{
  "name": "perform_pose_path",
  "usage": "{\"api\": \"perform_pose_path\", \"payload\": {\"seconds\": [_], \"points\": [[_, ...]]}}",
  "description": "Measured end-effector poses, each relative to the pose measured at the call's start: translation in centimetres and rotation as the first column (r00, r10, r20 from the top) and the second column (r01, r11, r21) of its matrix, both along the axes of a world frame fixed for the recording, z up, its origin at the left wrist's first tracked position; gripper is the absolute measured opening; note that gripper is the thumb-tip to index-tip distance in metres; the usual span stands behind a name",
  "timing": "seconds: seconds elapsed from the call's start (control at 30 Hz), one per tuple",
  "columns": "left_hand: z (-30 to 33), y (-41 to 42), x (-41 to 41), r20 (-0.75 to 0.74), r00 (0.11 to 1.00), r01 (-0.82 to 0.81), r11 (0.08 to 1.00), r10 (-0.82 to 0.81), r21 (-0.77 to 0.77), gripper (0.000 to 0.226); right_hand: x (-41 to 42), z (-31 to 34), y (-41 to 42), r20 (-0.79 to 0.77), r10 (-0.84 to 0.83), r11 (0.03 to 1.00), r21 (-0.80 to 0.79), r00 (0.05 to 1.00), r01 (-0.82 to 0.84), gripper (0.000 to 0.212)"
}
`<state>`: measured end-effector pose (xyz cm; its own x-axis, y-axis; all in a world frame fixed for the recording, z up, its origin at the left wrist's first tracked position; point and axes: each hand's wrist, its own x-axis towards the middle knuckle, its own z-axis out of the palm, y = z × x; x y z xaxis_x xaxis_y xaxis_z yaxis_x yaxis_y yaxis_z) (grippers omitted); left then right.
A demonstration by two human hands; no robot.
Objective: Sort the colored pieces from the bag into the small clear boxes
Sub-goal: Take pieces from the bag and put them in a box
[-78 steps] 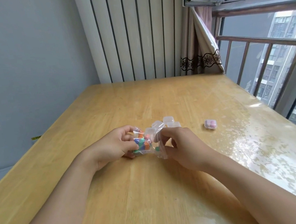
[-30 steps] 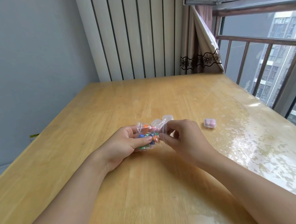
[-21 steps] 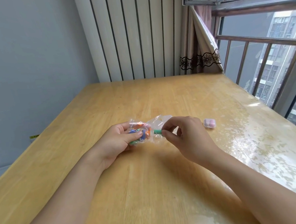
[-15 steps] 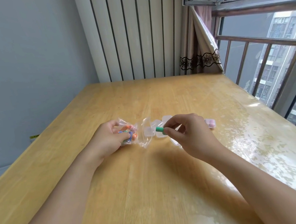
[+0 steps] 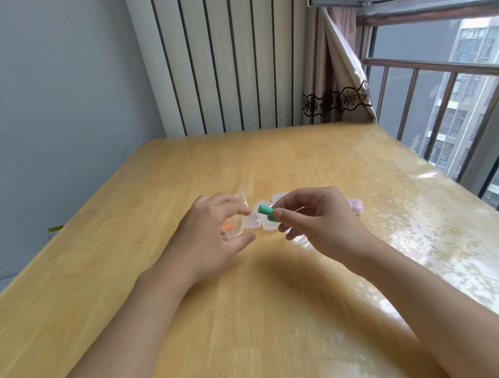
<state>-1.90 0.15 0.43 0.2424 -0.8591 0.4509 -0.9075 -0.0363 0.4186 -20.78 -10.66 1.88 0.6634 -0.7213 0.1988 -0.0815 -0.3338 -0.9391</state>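
Note:
My right hand (image 5: 321, 222) pinches a small green cylinder piece (image 5: 265, 210) between thumb and forefinger, just above the small clear boxes (image 5: 251, 222) clustered mid-table. My left hand (image 5: 211, 236) hovers beside them with fingers apart, thumb and forefinger either side of the nearest box. The clear bag (image 5: 231, 228) lies mostly hidden under that hand; an orange piece (image 5: 227, 226) shows through it. One clear box with pink pieces (image 5: 355, 205) sits behind my right hand. Another clear box (image 5: 303, 241) peeks out under my right palm.
The wooden table (image 5: 260, 330) has a glossy, glaring sheet over its right part. A grey wall runs along the left edge. Striped panels and a curtain (image 5: 335, 82) stand at the far end, and a railed window (image 5: 450, 83) on the right.
My right hand drew the green piece out of the bag and lifted it over the boxes. My left hand carried the bag leftward, set it down and spread its fingers.

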Motion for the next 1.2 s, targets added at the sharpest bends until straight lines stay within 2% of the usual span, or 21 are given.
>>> {"api": "perform_pose_path", "payload": {"seconds": [0.1,0.2,0.27,0.33,0.4,0.5,0.57,0.63,0.73,0.8,0.97,1.1,1.2], "points": [[-0.5,0.1,1.1,0.059,0.997,-0.043,0.999,0.042,0.013,0.028,-0.1,-0.2,-0.3,-0.044,-0.038,0.999,0.029,0.998,0.039,0.007],[-0.2,0.1,0.7,0.060,0.996,-0.055,0.985,0.065,-0.163,0.033,-0.2,-0.3,-0.4,-0.036,-0.039,0.997,0.060,0.999,0.041,0.007],[0.3,0.1,-0.5,-0.001,1.000,-0.025,0.961,0.025,-0.274,0.037,-0.1,-0.2,-0.3,-0.006,-0.013,0.995,0.097,1.000,0.013,0.008],[0.5,-0.1,-1.9,-0.183,0.980,0.017,0.953,-0.075,-0.302,0.035,-0.1,-0.1,-0.3,0.029,0.030,0.990,0.135,0.999,-0.033,0.008],[0.4,-0.3,-2.9,-0.416,0.896,0.037,0.960,-0.155,-0.276,0.024,-0.1,0.0,-0.2,0.048,0.063,0.985,0.155,0.997,-0.070,0.007],[-0.2,-0.4,-3.4,-0.543,0.818,0.071,0.971,-0.189,-0.230,0.011,-0.2,-0.1,-0.2,0.027,0.083,0.983,0.163,0.996,-0.086,0.004],[-0.4,-0.6,-3.3,-0.569,0.800,0.071,0.972,-0.190,-0.225,0.011,-0.3,-0.1,-0.6,0.014,0.059,0.988,0.145,0.998,-0.060,0.003],[-0.6,-0.8,-3.2,-0.582,0.794,0.065,0.976,-0.178,-0.210,0.014,-0.5,0.1,-1.6,0.004,-0.036,0.995,0.094,0.999,0.035,0.008],[-0.9,-1.0,-3.1,-0.612,0.770,0.100,0.982,-0.177,-0.158,0.006,-1.6,0.7,-3.2,-0.108,-0.200,0.979,-0.065,0.974,0.194,0.016],[-1.1,-1.0,-3.1,-0.635,0.753,0.111,0.985,-0.171,-0.134,0.010,-2.2,0.6,-4.0,-0.170,-0.247,0.968,-0.091,0.954,0.234,0.014],[-1.1,-0.9,-3.5,-0.665,0.728,0.113,0.985,-0.169,-0.127,0.017,-2.3,-0.2,-3.8,-0.382,-0.229,0.966,-0.202,0.896,0.160,0.013],[-0.9,-0.8,-3.4,-0.685,0.710,0.160,0.985,-0.165,-0.070,0.011,-1.7,-1.1,-3.5,-0.424,-0.278,0.944,-0.287,0.862,0.163,0.016],[-1.0,-0.7,-3.8,-0.689,0.706,0.203,0.979,-0.164,-0.026,0.009,-1.4,-1.2,-3.2,-0.460,-0.261,0.951,-0.274,0.849,0.144,0.014]]}}
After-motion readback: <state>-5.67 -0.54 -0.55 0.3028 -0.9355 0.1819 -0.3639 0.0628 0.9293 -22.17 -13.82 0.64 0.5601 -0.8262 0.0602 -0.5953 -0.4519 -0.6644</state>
